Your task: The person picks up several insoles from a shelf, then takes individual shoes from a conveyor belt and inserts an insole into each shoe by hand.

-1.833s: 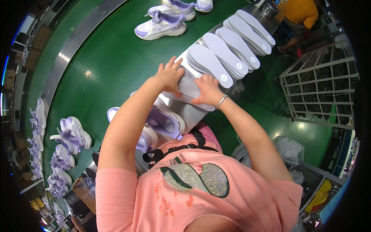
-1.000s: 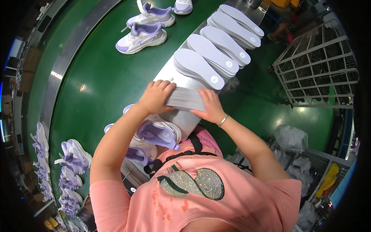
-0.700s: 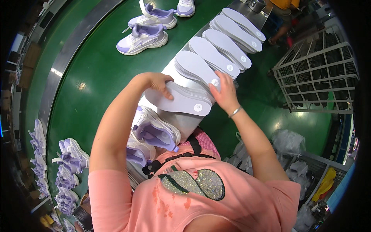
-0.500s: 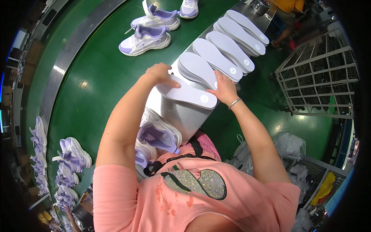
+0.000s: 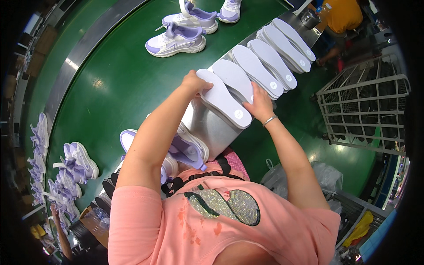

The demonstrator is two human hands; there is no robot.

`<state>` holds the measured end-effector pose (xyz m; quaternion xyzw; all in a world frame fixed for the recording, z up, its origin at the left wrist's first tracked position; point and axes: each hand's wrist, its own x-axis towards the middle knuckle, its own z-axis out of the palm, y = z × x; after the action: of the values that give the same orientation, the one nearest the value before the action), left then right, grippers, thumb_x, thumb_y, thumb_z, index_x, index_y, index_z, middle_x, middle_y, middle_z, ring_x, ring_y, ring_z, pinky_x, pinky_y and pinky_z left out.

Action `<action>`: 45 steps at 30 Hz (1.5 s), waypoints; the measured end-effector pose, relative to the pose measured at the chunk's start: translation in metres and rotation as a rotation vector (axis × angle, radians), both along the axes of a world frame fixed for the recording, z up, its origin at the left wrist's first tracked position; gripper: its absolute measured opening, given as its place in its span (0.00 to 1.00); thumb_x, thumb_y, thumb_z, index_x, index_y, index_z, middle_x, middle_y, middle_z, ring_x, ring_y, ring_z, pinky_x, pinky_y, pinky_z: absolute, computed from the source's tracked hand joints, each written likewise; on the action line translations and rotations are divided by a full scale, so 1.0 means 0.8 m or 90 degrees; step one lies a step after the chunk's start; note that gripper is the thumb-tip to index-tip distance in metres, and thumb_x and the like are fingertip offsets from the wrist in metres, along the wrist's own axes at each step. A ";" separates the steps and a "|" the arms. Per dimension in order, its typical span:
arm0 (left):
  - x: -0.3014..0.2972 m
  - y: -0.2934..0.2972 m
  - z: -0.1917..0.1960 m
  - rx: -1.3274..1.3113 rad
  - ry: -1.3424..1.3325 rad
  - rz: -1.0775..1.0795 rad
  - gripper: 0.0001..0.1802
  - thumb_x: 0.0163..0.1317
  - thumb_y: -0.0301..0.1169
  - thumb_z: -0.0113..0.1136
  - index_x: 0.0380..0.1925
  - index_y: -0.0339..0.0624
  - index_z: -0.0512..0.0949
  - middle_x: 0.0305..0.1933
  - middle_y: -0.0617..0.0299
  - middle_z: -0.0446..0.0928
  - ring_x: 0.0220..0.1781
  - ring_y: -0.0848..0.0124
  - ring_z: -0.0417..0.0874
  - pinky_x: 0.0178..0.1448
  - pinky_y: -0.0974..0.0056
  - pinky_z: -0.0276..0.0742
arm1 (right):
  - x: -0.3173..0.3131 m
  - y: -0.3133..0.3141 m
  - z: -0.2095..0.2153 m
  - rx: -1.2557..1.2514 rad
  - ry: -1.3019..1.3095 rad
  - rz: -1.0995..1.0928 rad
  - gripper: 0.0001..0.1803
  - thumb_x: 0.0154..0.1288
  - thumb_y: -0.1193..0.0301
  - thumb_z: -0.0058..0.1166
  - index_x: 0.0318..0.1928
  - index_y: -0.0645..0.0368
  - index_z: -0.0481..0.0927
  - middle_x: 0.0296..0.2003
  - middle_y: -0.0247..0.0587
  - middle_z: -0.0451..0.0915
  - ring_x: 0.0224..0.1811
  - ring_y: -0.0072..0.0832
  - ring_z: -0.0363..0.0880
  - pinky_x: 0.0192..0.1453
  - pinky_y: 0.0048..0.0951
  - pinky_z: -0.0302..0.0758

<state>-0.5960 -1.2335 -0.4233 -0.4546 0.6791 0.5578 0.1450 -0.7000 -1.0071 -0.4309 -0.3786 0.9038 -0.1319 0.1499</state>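
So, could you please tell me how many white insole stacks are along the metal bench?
6: one stack in the left hand, five others in a row beyond it.

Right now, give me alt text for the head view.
A left hand holds the nearest white insole stack in a row on a metal bench; the right hand is beside that stack's labelled end. Purple-and-white shoes stand on a green surface at left.

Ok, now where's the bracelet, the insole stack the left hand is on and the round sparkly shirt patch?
Bracelet [image 5: 270, 120]: head view, middle of the band.
Insole stack [image 5: 222, 98]: head view, middle of its top face.
Round sparkly patch [image 5: 245, 206]: head view, its centre.
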 end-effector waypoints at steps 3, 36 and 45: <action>-0.002 0.000 -0.007 0.048 -0.042 0.029 0.45 0.41 0.35 0.70 0.57 0.33 0.56 0.52 0.45 0.66 0.47 0.56 0.75 0.41 0.56 0.77 | -0.003 0.009 0.001 -0.061 -0.019 0.036 0.40 0.44 0.65 0.61 0.58 0.60 0.59 0.49 0.53 0.69 0.51 0.45 0.68 0.54 0.36 0.67; 0.332 0.128 0.086 -0.301 -0.048 0.070 0.33 0.52 0.53 0.54 0.39 0.28 0.68 0.37 0.37 0.74 0.40 0.47 0.77 0.43 0.53 0.71 | 0.238 -0.087 0.076 0.281 -0.154 0.725 0.12 0.48 0.71 0.48 0.34 0.62 0.74 0.31 0.52 0.78 0.36 0.44 0.78 0.40 0.44 0.71; 0.299 0.089 0.062 -0.454 -0.162 0.055 0.23 0.49 0.46 0.55 0.30 0.34 0.69 0.24 0.44 0.76 0.28 0.50 0.79 0.33 0.52 0.74 | 0.255 -0.111 0.088 0.075 -0.219 0.778 0.19 0.53 0.61 0.52 0.42 0.59 0.73 0.36 0.46 0.77 0.43 0.39 0.75 0.55 0.49 0.57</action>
<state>-0.3570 -1.1625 -0.3737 -0.5703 0.7874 0.2310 0.0377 -0.4958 -1.0956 -0.3601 -0.7902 0.4936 -0.0314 0.3620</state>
